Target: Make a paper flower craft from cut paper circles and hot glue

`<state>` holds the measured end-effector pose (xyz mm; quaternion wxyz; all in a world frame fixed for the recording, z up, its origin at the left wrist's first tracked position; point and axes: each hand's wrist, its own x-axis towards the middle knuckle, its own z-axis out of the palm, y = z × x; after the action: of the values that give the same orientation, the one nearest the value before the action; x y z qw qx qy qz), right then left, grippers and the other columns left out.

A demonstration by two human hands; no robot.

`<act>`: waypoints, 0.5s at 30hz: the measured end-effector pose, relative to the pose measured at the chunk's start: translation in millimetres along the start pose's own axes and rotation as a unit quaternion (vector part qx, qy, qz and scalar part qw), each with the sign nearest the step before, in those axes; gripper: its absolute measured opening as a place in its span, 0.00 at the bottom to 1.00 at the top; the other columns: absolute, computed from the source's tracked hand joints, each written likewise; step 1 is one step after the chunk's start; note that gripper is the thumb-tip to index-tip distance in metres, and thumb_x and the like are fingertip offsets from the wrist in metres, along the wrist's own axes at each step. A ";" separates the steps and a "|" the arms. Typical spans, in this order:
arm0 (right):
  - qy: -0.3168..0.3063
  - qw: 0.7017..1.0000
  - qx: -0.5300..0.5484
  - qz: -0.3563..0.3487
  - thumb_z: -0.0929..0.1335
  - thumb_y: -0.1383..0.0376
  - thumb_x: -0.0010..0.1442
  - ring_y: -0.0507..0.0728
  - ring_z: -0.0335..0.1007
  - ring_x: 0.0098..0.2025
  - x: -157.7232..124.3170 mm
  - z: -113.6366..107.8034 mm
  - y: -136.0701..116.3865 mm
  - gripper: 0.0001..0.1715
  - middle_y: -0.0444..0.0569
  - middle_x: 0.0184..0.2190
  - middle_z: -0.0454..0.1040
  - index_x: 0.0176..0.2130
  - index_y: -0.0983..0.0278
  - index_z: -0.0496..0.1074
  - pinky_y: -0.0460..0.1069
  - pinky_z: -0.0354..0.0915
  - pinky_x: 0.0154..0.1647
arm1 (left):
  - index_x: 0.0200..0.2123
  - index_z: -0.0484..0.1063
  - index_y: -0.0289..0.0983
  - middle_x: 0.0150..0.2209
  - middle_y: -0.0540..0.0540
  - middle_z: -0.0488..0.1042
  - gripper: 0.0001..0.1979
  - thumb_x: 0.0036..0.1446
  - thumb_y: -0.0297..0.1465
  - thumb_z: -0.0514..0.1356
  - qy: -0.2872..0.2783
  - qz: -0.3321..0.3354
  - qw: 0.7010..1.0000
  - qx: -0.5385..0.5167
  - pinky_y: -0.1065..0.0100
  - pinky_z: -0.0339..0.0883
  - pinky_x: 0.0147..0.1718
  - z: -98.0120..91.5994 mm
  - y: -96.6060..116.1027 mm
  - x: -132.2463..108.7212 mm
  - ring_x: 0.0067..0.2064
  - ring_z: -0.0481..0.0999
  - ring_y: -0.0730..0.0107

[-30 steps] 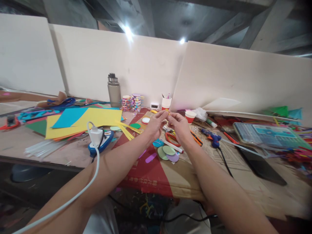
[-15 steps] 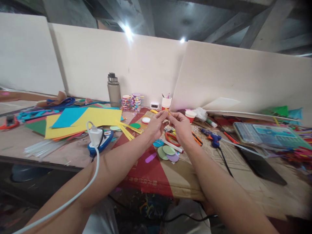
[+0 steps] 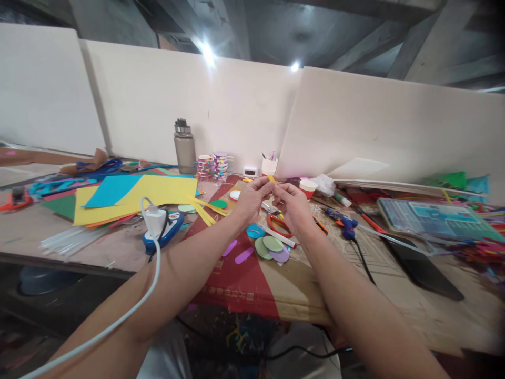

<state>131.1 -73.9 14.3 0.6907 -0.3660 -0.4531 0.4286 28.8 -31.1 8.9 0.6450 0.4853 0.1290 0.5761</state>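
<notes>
A small yellow strip (image 3: 272, 179) is pinched between the fingertips of my left hand (image 3: 252, 199) and my right hand (image 3: 292, 204), which meet above the cardboard. Below them lie red-handled scissors (image 3: 281, 227), a white marker (image 3: 278, 236), a blue disc (image 3: 255, 231) and overlapping pale green discs (image 3: 273, 243) with a purple one (image 3: 281, 255). Two purple strips (image 3: 244, 256) rest on the red part of the board. Left of my hands are yellow strips (image 3: 204, 213), a green disc (image 3: 218, 204) and a white round lid (image 3: 235, 195).
Coloured sheets (image 3: 158, 192), a blue power socket (image 3: 168, 231) with a white cable, and a bottle (image 3: 184, 147) stand left. Two disc stacks (image 3: 220, 166) and paper cups (image 3: 307, 188) are behind. Rightward lie a blue glue gun (image 3: 349, 227), a phone (image 3: 422, 267) and a plastic case (image 3: 430, 216).
My left hand has shifted slightly left and my fingertips have tilted. More of the yellow strip shows above them, and a second purple strip has come into view beside my left forearm.
</notes>
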 end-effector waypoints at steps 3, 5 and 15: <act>-0.032 0.998 0.042 0.044 0.78 0.58 0.38 0.47 0.56 0.22 -0.5 0.2 -2.7 0.17 0.38 0.19 0.65 0.23 0.61 0.69 0.46 0.59 0.24 | 0.31 0.78 0.34 0.26 0.51 0.71 0.17 0.39 0.38 0.74 -0.025 0.001 1.000 -0.002 0.73 0.59 0.30 -1.4 4.9 1.2 0.28 0.65 0.79; -0.050 0.994 0.065 0.071 0.78 0.59 0.36 0.47 0.55 0.21 -0.8 0.1 -4.4 0.17 0.38 0.19 0.65 0.23 0.62 0.70 0.45 0.59 0.23 | 0.32 0.79 0.34 0.25 0.51 0.71 0.19 0.40 0.41 0.73 -0.047 -0.004 0.999 -0.003 0.73 0.59 0.30 -3.3 8.0 2.6 0.28 0.65 0.79; -0.058 0.992 0.091 0.071 0.80 0.60 0.34 0.45 0.55 0.21 -0.9 0.5 -6.4 0.18 0.39 0.19 0.68 0.21 0.63 0.71 0.42 0.57 0.22 | 0.24 0.75 0.32 0.21 0.51 0.67 0.18 0.38 0.39 0.74 -0.057 0.016 0.998 0.037 0.73 0.58 0.26 -7.8 10.5 5.9 0.25 0.64 0.80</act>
<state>132.1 -77.1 19.9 0.6616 -0.3075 -0.4241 0.5365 18.4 -23.7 15.4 0.6235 0.5429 0.1055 0.5527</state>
